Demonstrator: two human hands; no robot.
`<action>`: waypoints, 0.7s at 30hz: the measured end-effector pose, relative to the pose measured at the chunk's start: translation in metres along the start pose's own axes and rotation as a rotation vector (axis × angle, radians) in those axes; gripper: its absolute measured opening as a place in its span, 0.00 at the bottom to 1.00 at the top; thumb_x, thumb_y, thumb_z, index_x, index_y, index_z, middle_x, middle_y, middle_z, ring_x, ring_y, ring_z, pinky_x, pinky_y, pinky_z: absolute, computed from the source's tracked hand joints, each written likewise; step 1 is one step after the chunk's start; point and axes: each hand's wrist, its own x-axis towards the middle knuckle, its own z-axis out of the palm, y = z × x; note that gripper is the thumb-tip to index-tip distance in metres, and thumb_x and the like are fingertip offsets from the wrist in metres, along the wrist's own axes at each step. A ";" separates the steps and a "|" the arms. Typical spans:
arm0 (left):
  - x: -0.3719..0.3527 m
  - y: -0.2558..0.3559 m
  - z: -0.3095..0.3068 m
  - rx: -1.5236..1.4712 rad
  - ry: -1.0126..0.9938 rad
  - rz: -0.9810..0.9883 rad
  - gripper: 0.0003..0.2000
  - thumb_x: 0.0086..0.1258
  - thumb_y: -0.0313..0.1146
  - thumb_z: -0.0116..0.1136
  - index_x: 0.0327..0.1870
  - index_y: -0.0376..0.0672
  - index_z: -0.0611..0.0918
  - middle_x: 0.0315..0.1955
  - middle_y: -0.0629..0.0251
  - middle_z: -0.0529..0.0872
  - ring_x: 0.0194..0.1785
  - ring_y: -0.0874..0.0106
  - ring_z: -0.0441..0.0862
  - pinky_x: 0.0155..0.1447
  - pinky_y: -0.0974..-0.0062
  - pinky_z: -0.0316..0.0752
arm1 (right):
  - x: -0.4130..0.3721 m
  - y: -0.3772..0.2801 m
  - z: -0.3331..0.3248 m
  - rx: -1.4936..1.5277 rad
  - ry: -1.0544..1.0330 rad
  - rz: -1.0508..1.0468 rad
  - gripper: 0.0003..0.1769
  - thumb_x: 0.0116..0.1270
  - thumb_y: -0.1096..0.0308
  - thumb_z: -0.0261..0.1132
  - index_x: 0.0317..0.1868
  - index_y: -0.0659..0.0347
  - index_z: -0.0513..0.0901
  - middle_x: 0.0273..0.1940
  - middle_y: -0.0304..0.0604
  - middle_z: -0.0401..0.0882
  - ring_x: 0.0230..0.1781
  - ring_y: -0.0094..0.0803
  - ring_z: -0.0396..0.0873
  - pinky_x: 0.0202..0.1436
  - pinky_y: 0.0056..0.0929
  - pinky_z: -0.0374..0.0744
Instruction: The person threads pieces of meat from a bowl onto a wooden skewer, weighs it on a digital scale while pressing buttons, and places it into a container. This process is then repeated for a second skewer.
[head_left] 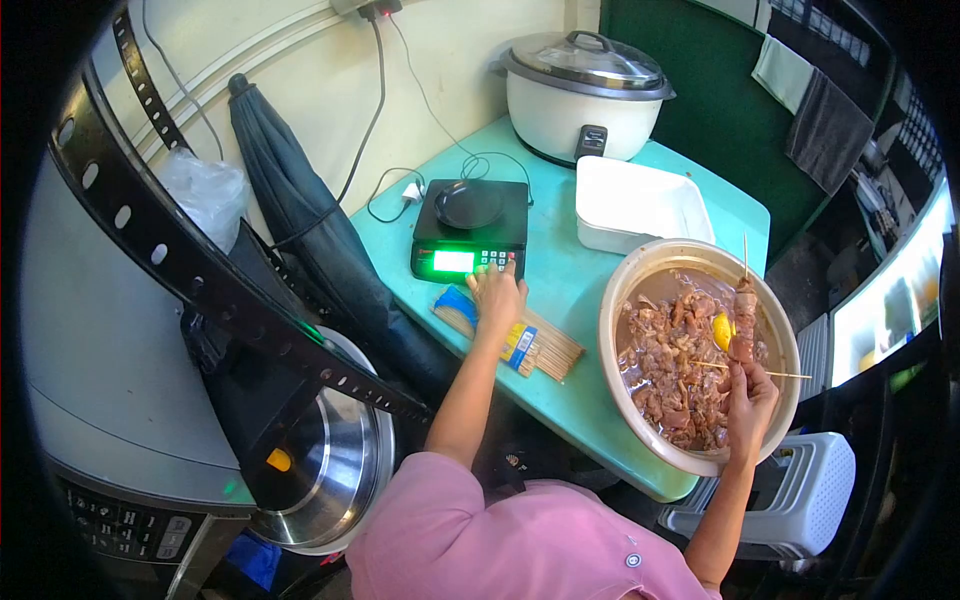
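My left hand [497,292] reaches to the front of a black digital scale [425,228], fingers stretched out at its keypad beside the lit display. A small round black dish [470,206] sits on the scale's platform. Just under that hand lies a pack of bamboo skewers [545,348] with a blue and yellow label. My right hand [750,405] is closed on a meat skewer [744,310], held upright over a round basin [608,350]. Raw meat pieces [675,345] in brown liquid fill much of it. A bare bamboo stick [790,375] crosses at my right fingertips. A yellow piece [723,331] shows behind the skewer.
A white rectangular tub [640,205] stands behind the basin, and a large rice cooker [585,100] at the table's back. Cords run along the wall to the turquoise table [560,270]. A perforated black strap [200,290] and metal pot [345,470] are at left; stacked stools [825,490] at right.
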 end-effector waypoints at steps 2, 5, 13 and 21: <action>0.000 0.000 0.000 0.005 0.001 -0.008 0.21 0.59 0.40 0.61 0.54 0.46 0.81 0.46 0.51 0.79 0.57 0.49 0.70 0.61 0.51 0.58 | -0.001 -0.003 0.001 0.005 0.001 0.009 0.10 0.69 0.67 0.60 0.40 0.65 0.82 0.19 0.32 0.73 0.12 0.12 0.63 0.14 0.13 0.60; -0.001 0.001 -0.002 0.049 0.018 0.003 0.22 0.58 0.40 0.62 0.55 0.44 0.80 0.44 0.53 0.79 0.53 0.56 0.73 0.60 0.57 0.57 | -0.001 -0.005 0.002 0.013 0.006 0.019 0.09 0.69 0.67 0.60 0.40 0.65 0.82 0.19 0.32 0.73 0.12 0.12 0.63 0.14 0.13 0.60; 0.000 -0.003 0.004 0.008 0.058 0.001 0.20 0.59 0.39 0.61 0.53 0.46 0.81 0.46 0.53 0.80 0.55 0.53 0.72 0.60 0.55 0.58 | 0.000 -0.001 0.001 -0.007 0.012 0.012 0.10 0.69 0.67 0.60 0.41 0.66 0.82 0.19 0.32 0.73 0.12 0.13 0.63 0.14 0.13 0.61; 0.001 -0.005 0.002 -0.022 -0.001 -0.018 0.19 0.59 0.39 0.61 0.53 0.47 0.81 0.49 0.52 0.79 0.59 0.48 0.70 0.64 0.49 0.56 | -0.001 -0.001 0.001 0.020 0.007 0.014 0.11 0.69 0.66 0.60 0.43 0.66 0.82 0.19 0.32 0.73 0.12 0.12 0.63 0.14 0.13 0.61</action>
